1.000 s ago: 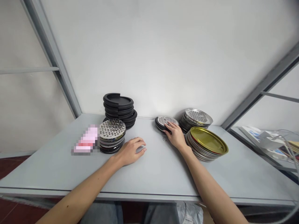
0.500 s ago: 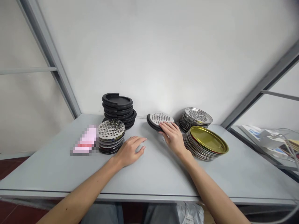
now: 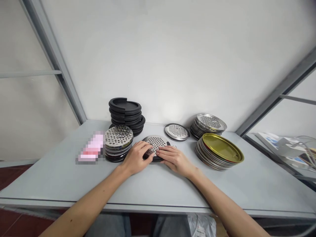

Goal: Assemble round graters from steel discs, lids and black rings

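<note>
Round grater (image 3: 155,141) on table (image 3: 158,191), right of grater stack (image 3: 118,140) | my left hand (image 3: 136,158): bent fingers touching its left side | my right hand (image 3: 177,160): fingers over its near-right edge | I can't tell if either grips

The left hand (image 3: 138,158) and right hand (image 3: 176,160) partly cover the near side of the perforated disc (image 3: 156,141). The pink item (image 3: 92,147) is pixelated beyond identification. The lower frame edge cuts off both forearms (image 3: 91,196) and the plastic bag (image 3: 206,225); the bag's label (image 3: 200,231) is illegible.
</note>
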The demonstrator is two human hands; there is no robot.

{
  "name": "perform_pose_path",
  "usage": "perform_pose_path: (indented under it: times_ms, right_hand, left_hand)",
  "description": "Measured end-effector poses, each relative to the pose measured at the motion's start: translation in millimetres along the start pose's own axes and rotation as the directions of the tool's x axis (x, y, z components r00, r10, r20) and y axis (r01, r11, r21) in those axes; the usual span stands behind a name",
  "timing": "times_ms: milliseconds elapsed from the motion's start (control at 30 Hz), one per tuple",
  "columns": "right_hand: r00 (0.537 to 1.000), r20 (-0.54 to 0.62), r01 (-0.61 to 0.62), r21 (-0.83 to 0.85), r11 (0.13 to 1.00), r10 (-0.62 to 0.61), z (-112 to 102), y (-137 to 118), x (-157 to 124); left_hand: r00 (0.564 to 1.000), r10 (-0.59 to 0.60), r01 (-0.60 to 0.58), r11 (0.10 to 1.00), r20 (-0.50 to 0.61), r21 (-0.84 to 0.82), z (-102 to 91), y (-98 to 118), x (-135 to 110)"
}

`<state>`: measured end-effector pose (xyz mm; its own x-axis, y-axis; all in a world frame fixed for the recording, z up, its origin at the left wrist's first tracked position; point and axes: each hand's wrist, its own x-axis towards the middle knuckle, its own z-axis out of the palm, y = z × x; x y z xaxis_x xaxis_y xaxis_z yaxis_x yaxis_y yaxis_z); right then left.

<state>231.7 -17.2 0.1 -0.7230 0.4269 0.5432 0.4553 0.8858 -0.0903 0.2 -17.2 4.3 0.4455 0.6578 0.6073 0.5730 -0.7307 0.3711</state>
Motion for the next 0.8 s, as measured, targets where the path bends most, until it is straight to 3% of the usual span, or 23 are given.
perform_pose_path:
  times_ms: [133,367,533,667,800]
  right_hand:
    - [0.998,-0.003,-0.064,0.082,0.995,0.065,2.0,10.7,-4.8]
    - [0.986,-0.019,-0.165,0.057,0.985,0.166,-0.9,19.1,-7.6]
    - [0.983,-0.047,-0.18,-0.051,0.982,0.178,3.5,9.2,-2.4]
    - [0.982,-0.071,-0.184,-0.133,0.974,0.176,5.0,3.1,0.8]
    - [0.967,-0.167,-0.189,0.023,0.982,0.19,-5.6,13.0,-5.3]
  left_hand:
    - [0.997,-0.01,0.009,1.0,0.071,0.013,2.6,-3.2,-3.1]
    - [0.987,-0.013,0.005,0.999,0.158,0.049,6.7,-9.8,-5.2]
    - [0.995,0.015,-0.024,0.995,0.095,0.096,9.3,-7.9,-3.7]
    - [1.0,-0.022,0.023,0.997,-0.015,0.075,8.8,-3.1,-3.6]
    - [0.997,-0.028,0.028,1.0,-0.077,-0.011,4.0,-0.2,-1.5]
